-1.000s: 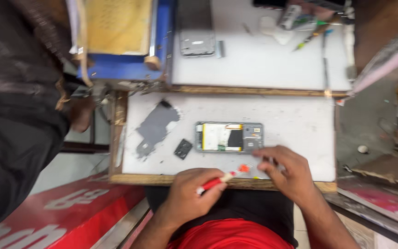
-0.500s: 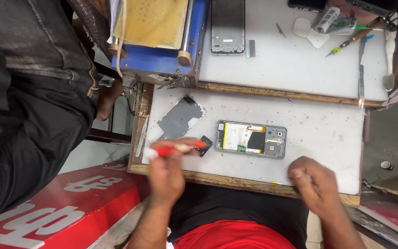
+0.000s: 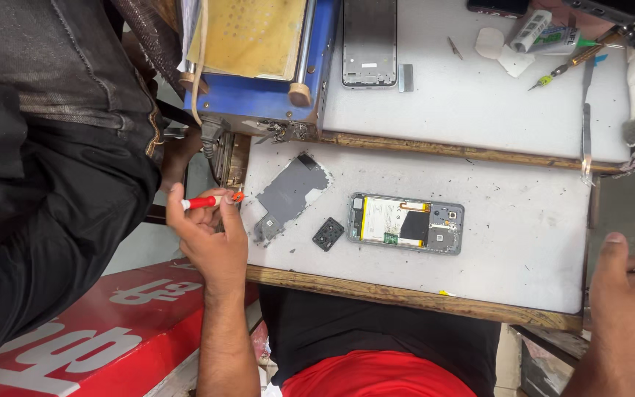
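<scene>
the fingers of the left hand (image 3: 211, 235) are curled shut around a small red-handled screwdriver (image 3: 211, 200) with a white end, held level at the left edge of the white worktop (image 3: 523, 242), left of centre in the frame. just right of its tip lies a grey flat metal shield plate (image 3: 288, 195), then a small black square camera cover (image 3: 328, 234), then the opened grey phone body (image 3: 406, 223) with its pale battery showing, near the middle of the frame. the right hand (image 3: 626, 294) hovers at the lower right past the worktop's edge, fingers spread and holding nothing. at the upper left stands a blue machine with a yellow pad (image 3: 259, 51); a dark-clothed person (image 3: 45, 147) stands at far left.
</scene>
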